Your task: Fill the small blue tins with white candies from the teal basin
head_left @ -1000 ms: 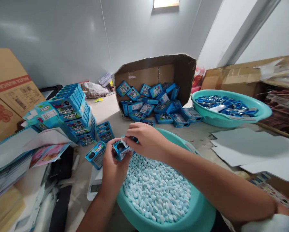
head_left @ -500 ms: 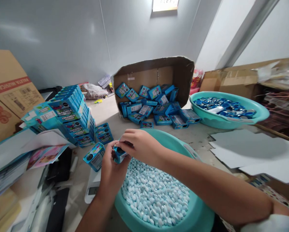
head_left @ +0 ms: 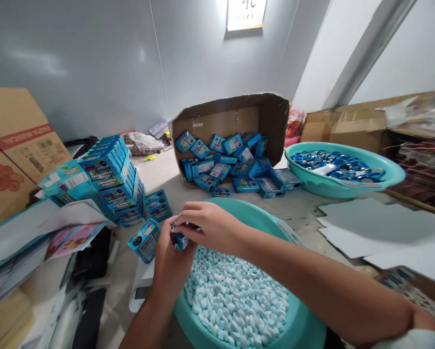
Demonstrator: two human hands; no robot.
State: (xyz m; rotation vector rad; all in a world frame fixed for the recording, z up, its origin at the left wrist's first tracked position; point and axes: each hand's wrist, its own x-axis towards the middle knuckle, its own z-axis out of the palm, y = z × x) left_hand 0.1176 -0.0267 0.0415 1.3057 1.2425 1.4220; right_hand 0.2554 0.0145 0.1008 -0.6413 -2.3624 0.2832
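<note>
My left hand (head_left: 171, 264) is wrapped round a small blue candy box (head_left: 181, 241), held above the left rim of a turquoise basin (head_left: 308, 303). My right hand (head_left: 210, 224) reaches across from the right, its fingers closed over the top of the same box and hiding most of it. Pale blue and white candies (head_left: 239, 295) fill the lower part of the basin. Just left of my hands, another blue candy box (head_left: 145, 241) stands upright at the far end of a white scale (head_left: 137, 303), which is partly covered by my left arm.
A cardboard carton (head_left: 228, 114) lies on its side with blue boxes spilling out. Stacked candy boxes (head_left: 111, 182) stand to the left. A second turquoise basin (head_left: 392, 172) holds small blue and silver pieces. White card sheets (head_left: 362, 225) lie at right, papers (head_left: 24, 230) at left.
The view has tipped slightly upward, so everything sits a little lower. My right fingers have shifted over the box top, covering more of it; both hands stay on it.
</note>
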